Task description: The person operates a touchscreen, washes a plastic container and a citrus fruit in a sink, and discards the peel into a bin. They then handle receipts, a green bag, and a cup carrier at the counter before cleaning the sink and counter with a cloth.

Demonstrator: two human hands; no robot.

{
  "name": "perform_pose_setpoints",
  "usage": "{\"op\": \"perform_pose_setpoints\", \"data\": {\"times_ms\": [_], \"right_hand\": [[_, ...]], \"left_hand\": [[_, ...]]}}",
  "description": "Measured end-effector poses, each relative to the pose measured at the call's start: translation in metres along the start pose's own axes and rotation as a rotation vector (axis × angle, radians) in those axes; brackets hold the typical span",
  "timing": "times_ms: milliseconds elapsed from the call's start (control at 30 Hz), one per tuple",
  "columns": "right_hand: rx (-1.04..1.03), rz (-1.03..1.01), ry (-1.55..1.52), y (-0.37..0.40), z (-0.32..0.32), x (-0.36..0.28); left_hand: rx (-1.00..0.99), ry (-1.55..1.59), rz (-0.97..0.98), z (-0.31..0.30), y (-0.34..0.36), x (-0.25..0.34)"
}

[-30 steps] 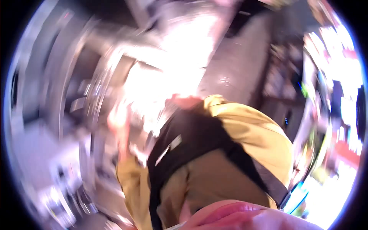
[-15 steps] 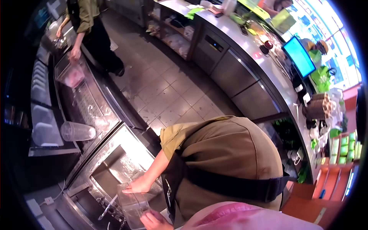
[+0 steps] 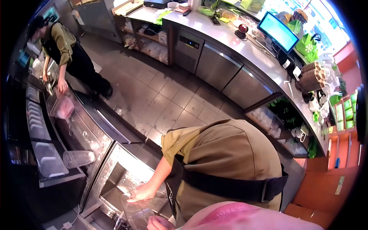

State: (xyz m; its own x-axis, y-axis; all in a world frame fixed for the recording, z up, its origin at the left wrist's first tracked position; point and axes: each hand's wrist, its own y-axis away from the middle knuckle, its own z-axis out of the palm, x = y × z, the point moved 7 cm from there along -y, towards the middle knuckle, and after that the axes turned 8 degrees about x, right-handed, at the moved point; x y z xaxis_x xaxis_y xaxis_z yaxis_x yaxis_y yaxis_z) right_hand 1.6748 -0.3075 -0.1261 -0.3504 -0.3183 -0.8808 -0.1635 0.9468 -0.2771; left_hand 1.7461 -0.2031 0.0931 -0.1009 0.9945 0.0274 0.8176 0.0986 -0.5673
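Because the clear container (image 3: 138, 211) hangs over the sink (image 3: 115, 177) at the view's very edge, barely watched, it may slip; the left hand (image 3: 156, 222) clasps its near side; the right hand (image 3: 138, 193) merely rests flat-fingered on its rim.

Drink shop: steel counter (image 3: 230, 42), till screen (image 3: 278, 32)

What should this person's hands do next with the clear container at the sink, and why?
Probably tip the clear container into the sink beneath it. The left hand grips its near end and the right hand lies flat on its upper edge, so both hands are placed to turn it.
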Motion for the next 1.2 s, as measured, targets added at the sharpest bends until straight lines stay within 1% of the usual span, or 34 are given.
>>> {"op": "perform_pose_setpoints", "data": {"times_ms": [67,167,200,233,333,433,533,567,667,700,733,833,867,900,933,967,1000,1033,1067,1100,1133,1167,1200], "right_hand": [[0.142,-0.040,0.034,0.013,-0.020,-0.014],[0.033,0.024,0.132,0.020,-0.060,-0.040],[0.026,0.212,-0.084,0.027,-0.071,-0.033],[0.038,0.211,-0.077,0.031,-0.081,-0.033],[0.121,0.103,0.062,0.044,-0.110,-0.032],[0.239,0.023,0.139,0.061,-0.152,-0.027],[0.399,-0.074,0.229,0.089,-0.203,-0.025],[0.467,-0.154,0.278,0.102,-0.224,-0.032],[0.308,0.172,0.527,0.134,-0.275,-0.020],[0.342,0.225,0.529,0.150,-0.299,-0.024],[0.424,0.227,0.562,0.159,-0.312,-0.010],[0.527,0.267,0.635,0.197,-0.365,-0.007],[0.547,0.255,0.687,0.205,-0.378,-0.003],[0.567,0.288,0.734,0.216,-0.392,0.002],[0.582,0.319,0.774,0.226,-0.402,0.006],[0.666,0.316,0.698,0.240,-0.417,0.009],[0.756,0.314,0.639,0.261,-0.438,-0.008],[0.702,0.498,0.622,0.278,-0.453,-0.013],[0.884,0.290,0.733,0.294,-0.455,-0.009],[0.909,0.436,0.675,0.316,-0.464,-0.008],[0.664,0.731,0.738,0.324,-0.467,0.015],[0.839,0.645,0.758,0.344,-0.463,0.015],[0.857,0.736,0.590,0.360,-0.452,0.029]], "left_hand": [[0.004,0.004,-0.004,0.005,-0.008,0.004],[0.005,0.013,-0.004,0.014,-0.024,0.012],[0.003,0.014,-0.001,0.018,-0.031,0.013],[0.004,0.014,0.002,0.023,-0.038,0.016],[0.010,0.014,-0.023,0.041,-0.062,0.027],[0.018,0.005,-0.054,0.059,-0.090,0.038],[0.042,0.002,-0.108,0.084,-0.125,0.052],[0.060,0.002,-0.137,0.093,-0.137,0.056],[0.092,0.013,-0.211,0.119,-0.174,0.065],[0.107,0.024,-0.239,0.127,-0.187,0.068],[0.125,0.039,-0.270,0.135,-0.198,0.070],[0.160,0.093,-0.380,0.170,-0.234,0.068],[0.155,0.110,-0.422,0.182,-0.239,0.061],[0.122,0.179,-0.480,0.207,-0.238,0.051],[0.084,0.235,-0.550,0.226,-0.229,0.044],[0.049,0.287,-0.621,0.244,-0.218,0.035],[0.033,0.333,-0.700,0.250,-0.207,0.022],[0.015,0.361,-0.762,0.252,-0.187,0.010],[0.008,0.376,-0.841,0.244,-0.161,-0.002],[0.001,0.399,-0.911,0.240,-0.142,-0.009],[-0.008,0.438,-0.991,0.238,-0.126,-0.015],[-0.009,0.495,-1.079,0.242,-0.111,-0.022],[-0.001,0.591,-1.152,0.252,-0.102,-0.031]]}}
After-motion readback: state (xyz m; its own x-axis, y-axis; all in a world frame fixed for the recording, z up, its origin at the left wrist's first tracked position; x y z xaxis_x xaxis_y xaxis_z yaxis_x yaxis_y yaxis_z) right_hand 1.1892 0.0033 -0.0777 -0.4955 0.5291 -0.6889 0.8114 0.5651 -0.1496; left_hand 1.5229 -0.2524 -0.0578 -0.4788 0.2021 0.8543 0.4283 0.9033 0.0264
